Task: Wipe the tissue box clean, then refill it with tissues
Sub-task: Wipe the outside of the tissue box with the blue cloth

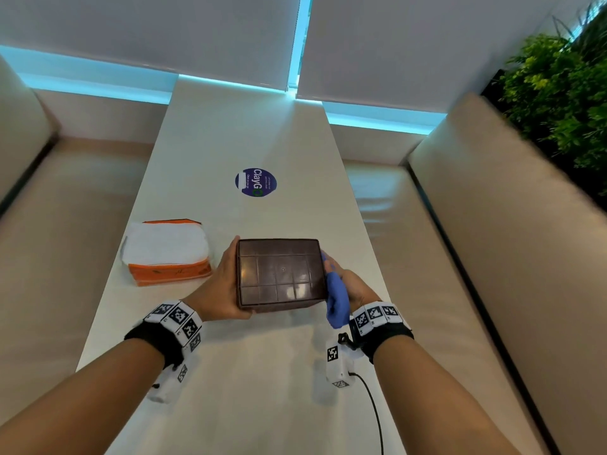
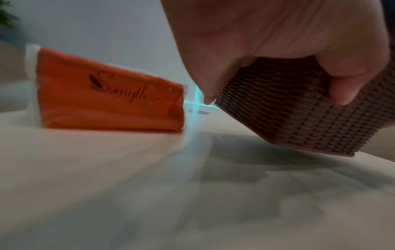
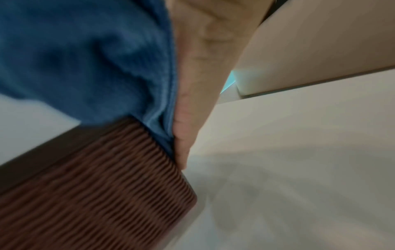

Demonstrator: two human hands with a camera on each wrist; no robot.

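Note:
A dark brown tissue box [image 1: 281,274] with woven-textured sides [image 2: 299,110] [image 3: 91,182] is held above the table, its smooth ribbed underside turned up toward me. My left hand [image 1: 223,284] [image 2: 267,42] grips its left side, thumb on the near face. My right hand [image 1: 353,287] [image 3: 198,76] holds a blue cloth [image 1: 336,297] [image 3: 85,55] pressed against the box's right side. An orange pack of white tissues [image 1: 166,252] [image 2: 111,94] lies on the table to the left of the box.
The long pale table [image 1: 262,389] runs away from me, with a round blue sticker [image 1: 255,182] past the box. Beige benches [image 1: 492,257] flank both sides. Green plants [image 1: 558,93] stand at the far right. A black cable [image 1: 374,408] trails from my right wrist.

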